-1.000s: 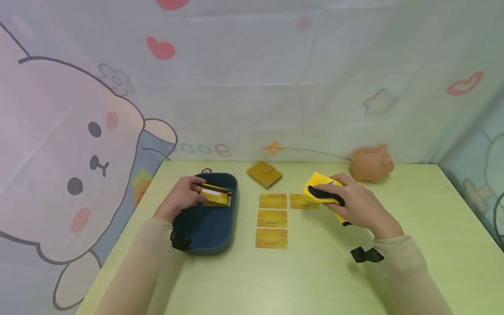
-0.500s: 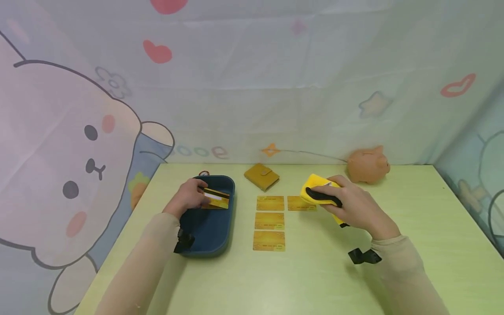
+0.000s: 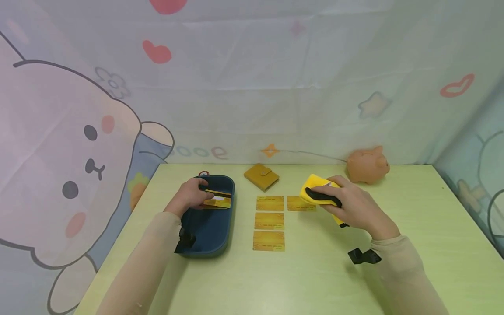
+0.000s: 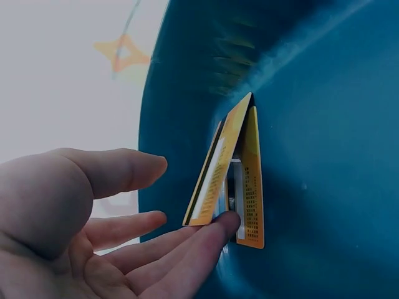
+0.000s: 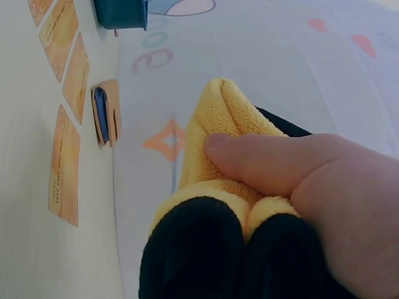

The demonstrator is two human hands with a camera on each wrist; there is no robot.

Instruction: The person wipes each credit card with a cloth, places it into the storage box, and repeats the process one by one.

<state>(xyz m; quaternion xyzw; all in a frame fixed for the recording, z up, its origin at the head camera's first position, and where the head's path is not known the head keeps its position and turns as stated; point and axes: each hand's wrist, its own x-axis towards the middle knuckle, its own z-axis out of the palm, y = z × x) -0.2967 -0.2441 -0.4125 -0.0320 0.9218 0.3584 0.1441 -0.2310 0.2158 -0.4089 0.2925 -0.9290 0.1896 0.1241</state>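
Note:
My left hand reaches into a blue plastic tub. Inside the tub, two yellow bank cards show in the left wrist view: a front card slants against a rear card, their upper edges together near the tub wall. Fingertips lie at the lower edges of both cards, while the thumb stands apart from them. On the right, my right hand grips a folded yellow cloth with black edging, thumb pressed on it, above the table. The cloth overlaps one of several yellow cards laid flat on the table.
A mustard card wallet lies beyond the flat cards. An orange piggy bank stands at the back right, before the printed curtain. A small round red-rimmed thing peeks out behind the tub.
The front card in the tub has come down lower, and my left thumb has moved off its end. My right hand has kept the cloth in nearly the same place.

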